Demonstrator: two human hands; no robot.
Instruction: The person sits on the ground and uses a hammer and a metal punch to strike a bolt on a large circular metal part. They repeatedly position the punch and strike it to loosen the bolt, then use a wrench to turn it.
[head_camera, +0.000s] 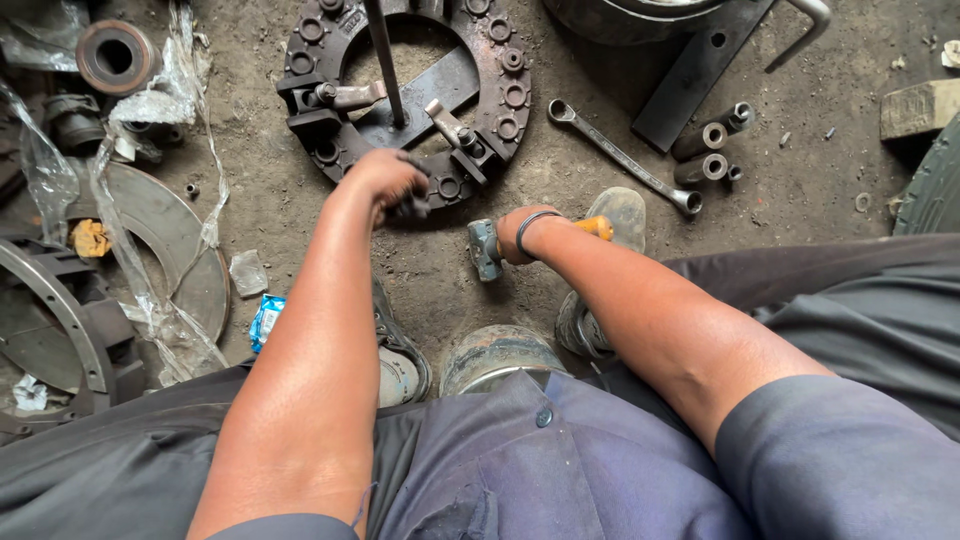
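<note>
2 hands: left hand (385, 180), right hand (520, 235). 1 hammer (487, 248), mid frame. 1 big round metal ring w/ bolts (500, 100), top mid. 1 wrench (620, 157), upper right. 3 small metal tubes (712, 150), upper right. 2 shoes (622, 215), lower mid.

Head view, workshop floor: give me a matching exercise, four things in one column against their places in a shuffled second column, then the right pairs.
Things:
1. hammer
2. ring spanner
3. clutch cover
4. blue wrapper

Places:
A. on the dirt beside the left forearm
B. held in the right hand
C. just beyond the left hand, a rod standing through its middle
D. flat on the ground, right of the round metal part

Pairs: 1-B, 2-D, 3-C, 4-A
</note>
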